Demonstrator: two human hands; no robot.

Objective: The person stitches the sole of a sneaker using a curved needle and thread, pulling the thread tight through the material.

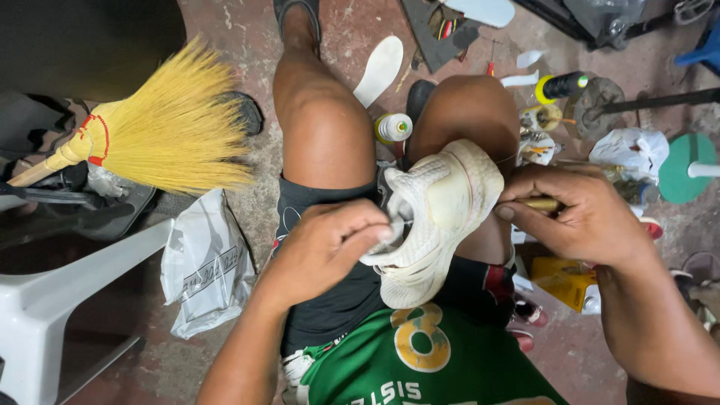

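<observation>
A white knit sneaker (439, 214) lies sole-up across my lap, resting against my right knee. My left hand (330, 244) grips the shoe's collar, with fingers hooked into the opening. My right hand (574, 214) pinches a thin yellowish-handled tool (541, 203) whose tip meets the sole edge at the toe end. A fine thread runs from the sole towards that hand. My bare knees and black shorts sit under the shoe.
A yellow straw broom (161, 131) lies at left above a white plastic chair (52, 300) and a white plastic bag (206, 262). On the stained floor are a white insole (380, 69), a glue bottle (394, 127), a black-and-yellow bottle (561, 85), bags and scraps at right.
</observation>
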